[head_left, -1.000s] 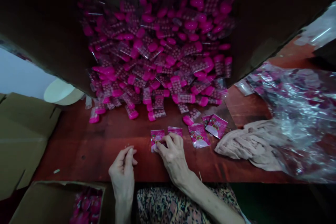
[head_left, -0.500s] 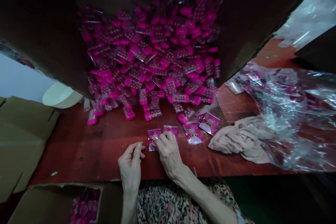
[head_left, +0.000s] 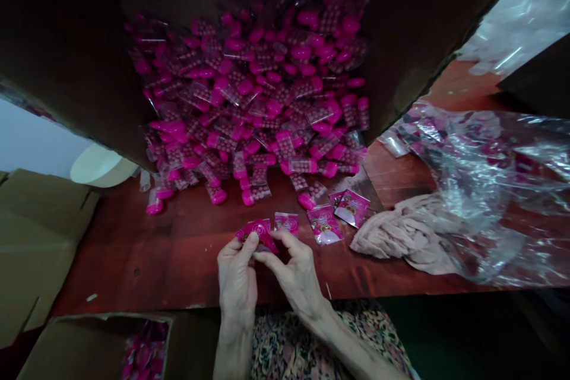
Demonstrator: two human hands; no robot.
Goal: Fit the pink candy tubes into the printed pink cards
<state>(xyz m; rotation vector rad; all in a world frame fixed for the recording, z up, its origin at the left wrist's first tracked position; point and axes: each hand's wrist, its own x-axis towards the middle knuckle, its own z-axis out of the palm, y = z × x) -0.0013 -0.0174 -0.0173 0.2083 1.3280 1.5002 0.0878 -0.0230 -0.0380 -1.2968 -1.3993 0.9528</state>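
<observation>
Left hand (head_left: 237,276), what has it got?

It grasps a pink printed sachet (head_left: 259,234) by one end, thumb on top and fingers behind, holding it just above the worktop (head_left: 133,261).

And the right hand (head_left: 294,273)?

It's closed on the same sachet, with the fingertips pinching the lower corner. Neither hand has let go, and the sachet sits tilted between them.

Why hold it only by the edges?

Probably because a pinch at each end keeps the thin packet taut and leaves most of the printed face uncovered.

What lies close by?

A second sachet (head_left: 285,223) sits just beyond the hands, then a third (head_left: 325,224) and a fourth (head_left: 351,208) further right. They lie flat near the front of the worktop, seemingly placed there to stay within easy reach and apart from the loose heap.

And that heap?

It's a mass of clear packets of small pink beads with bright pink ends (head_left: 249,89), banked against a dark cardboard box (head_left: 66,71) at the back, which seems to keep them gathered in one place.

Anything else?

A crumpled beige cloth (head_left: 401,231) and a clear plastic bag (head_left: 490,190) lie to the right. Low on the left, an open cardboard carton (head_left: 89,338) holds pink items (head_left: 145,347), too dim to make out.
</observation>
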